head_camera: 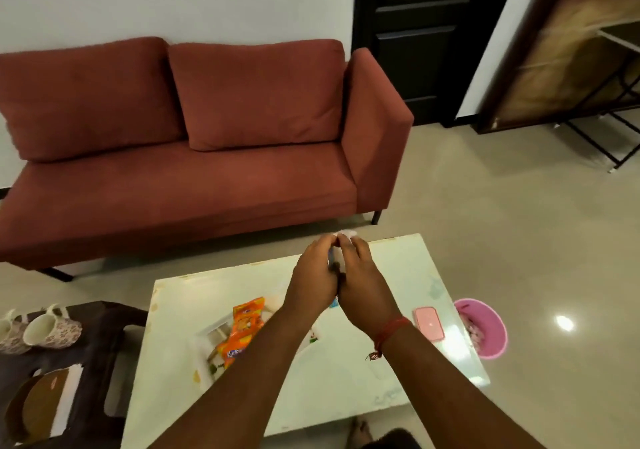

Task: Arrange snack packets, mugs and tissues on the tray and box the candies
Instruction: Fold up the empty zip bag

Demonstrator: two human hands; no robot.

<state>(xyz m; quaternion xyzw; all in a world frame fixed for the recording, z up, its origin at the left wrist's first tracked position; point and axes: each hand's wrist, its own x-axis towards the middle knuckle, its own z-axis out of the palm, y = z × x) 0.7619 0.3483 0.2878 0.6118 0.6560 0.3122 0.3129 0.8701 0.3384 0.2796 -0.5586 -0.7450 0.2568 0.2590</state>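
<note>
My left hand [313, 275] and my right hand [363, 280] are raised together over the white table [346, 379]. Between their fingertips they pinch a small wrapped candy [344, 234], mostly hidden by the fingers. Below my left forearm an orange snack packet [242, 331] lies on a white tray [207, 337], partly covered by my arm. Two floral mugs [41, 331] lie on their sides on a dark stool at the far left. A small pink box [429, 322] sits on the table's right side.
A red sofa [194, 143] stands behind the table. A pink bin [485, 327] sits on the floor by the table's right edge. A round wooden item [41, 403] lies on the dark stool [93, 351]. A folded table leans against the right wall.
</note>
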